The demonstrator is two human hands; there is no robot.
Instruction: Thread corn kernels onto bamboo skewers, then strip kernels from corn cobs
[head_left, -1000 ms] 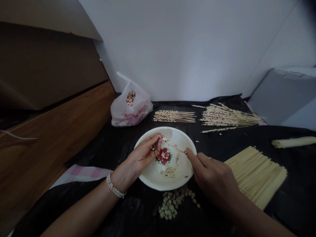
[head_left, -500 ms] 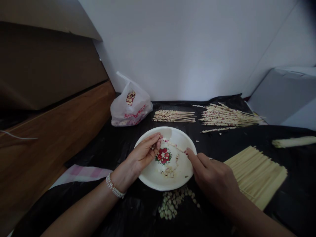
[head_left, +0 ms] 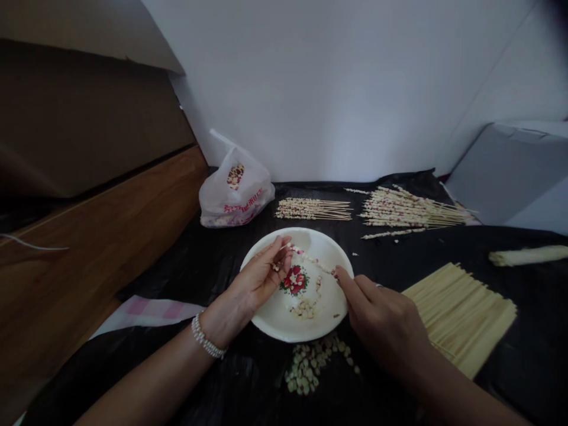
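Observation:
Over a white bowl with a red flower print, my right hand grips one end of a skewer threaded with small cream and reddish pieces. The skewer slants up to the left toward my left hand. The thumb and fingers of my left hand are curled near its upper tip, with several small pieces in the palm. Loose cream pieces lie in the bottom of the bowl. Just in front of the bowl is a pile of pale greenish pieces on black plastic.
A white plastic bag stands behind the bowl on the left. Two groups of threaded skewers, a smaller one and a larger one, lie along the back. Bare sticks are at the right, below a pale bundle.
The fingers of my left hand have loosened and shifted slightly, so the skewer's tip end now shows more. My right hand has stayed nearly still.

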